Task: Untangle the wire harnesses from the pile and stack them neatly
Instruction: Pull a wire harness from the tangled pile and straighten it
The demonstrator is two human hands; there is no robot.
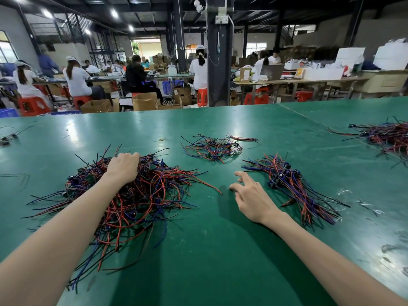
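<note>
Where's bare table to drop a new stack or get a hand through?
Free: lane between big pile and stack, right hand resting in it; far strip beyond small pile; gap between stack and far-right pile. Crowded: left, under the left hand.

- From centre to 6 o'clock the worktop [220,239] lies bare.
- The tangled pile [154,191] blocks 9 o'clock, a small heap [212,149] 12 o'clock, a bundle [287,180] 3 o'clock.

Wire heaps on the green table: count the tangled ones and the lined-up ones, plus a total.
Tangled heaps: 3, big pile, middle pile, right-edge pile
Lined-up stack: 1
Small stray cluster, left edge: 1
Total: 5
</note>
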